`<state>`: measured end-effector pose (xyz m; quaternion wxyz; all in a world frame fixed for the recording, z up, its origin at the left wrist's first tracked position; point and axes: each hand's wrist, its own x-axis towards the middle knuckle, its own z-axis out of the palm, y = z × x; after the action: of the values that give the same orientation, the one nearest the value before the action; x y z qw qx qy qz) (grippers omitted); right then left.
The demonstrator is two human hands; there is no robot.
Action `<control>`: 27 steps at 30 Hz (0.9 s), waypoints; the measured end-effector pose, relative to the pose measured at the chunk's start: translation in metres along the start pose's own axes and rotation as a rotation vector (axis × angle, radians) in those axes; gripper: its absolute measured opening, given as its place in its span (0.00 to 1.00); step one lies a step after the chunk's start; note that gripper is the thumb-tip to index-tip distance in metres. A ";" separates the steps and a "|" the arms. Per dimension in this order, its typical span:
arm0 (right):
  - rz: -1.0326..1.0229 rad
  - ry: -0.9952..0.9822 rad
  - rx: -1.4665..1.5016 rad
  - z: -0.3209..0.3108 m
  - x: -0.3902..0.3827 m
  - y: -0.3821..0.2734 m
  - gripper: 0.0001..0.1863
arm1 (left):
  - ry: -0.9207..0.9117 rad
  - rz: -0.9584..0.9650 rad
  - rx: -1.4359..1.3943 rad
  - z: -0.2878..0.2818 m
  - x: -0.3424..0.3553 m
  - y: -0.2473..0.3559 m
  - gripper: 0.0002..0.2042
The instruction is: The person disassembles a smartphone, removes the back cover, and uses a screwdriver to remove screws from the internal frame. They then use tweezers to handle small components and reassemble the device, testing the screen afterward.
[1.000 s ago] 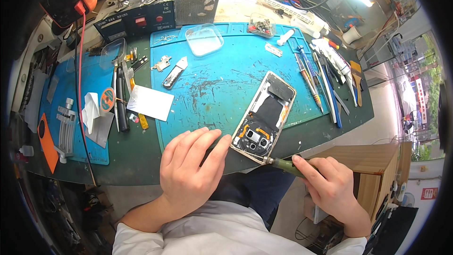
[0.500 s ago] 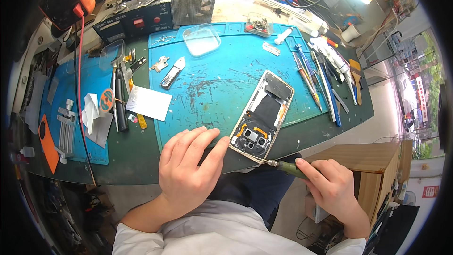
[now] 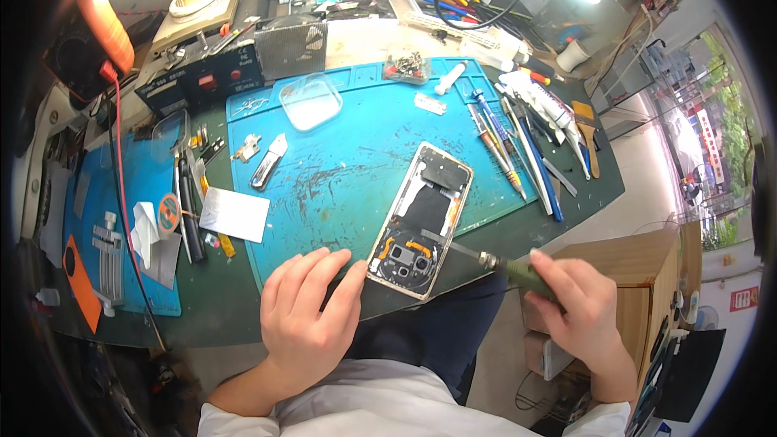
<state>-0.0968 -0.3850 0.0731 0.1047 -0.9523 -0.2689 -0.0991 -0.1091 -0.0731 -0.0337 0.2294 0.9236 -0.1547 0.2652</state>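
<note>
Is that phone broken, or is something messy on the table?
The opened smartphone has no back cover, so its dark inner parts and camera modules show. It lies slanted, its lower end past the scuffed blue work mat. The right hand pokes a green-handled tool into it; the left hand rests beside it.

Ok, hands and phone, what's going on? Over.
Left hand flat beside opened phone. Right hand grips screwdriver, tip on phone. Nothing blocking.

Left hand (image 3: 306, 316), lower centre of frame: palm down, fingers together, extended up-right. Right hand (image 3: 579, 307), lower right: fingers curled closed in a grip, forearm entering from bottom edge.
</note>
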 end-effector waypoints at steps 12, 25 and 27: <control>0.016 -0.072 -0.205 0.001 0.070 0.042 0.32 | -0.117 0.077 -0.025 -0.008 -0.001 -0.002 0.15; -0.070 -0.233 -0.241 -0.005 0.082 0.024 0.29 | -0.126 0.078 -0.030 -0.007 -0.005 -0.006 0.12; -0.089 -0.244 -0.249 -0.007 0.080 0.019 0.30 | -0.131 0.078 -0.036 -0.008 -0.004 -0.007 0.12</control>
<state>-0.0207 -0.3633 0.0970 -0.0519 -0.9500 -0.3073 -0.0197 -0.1127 -0.0628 -0.0327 0.2248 0.9281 -0.2099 0.2099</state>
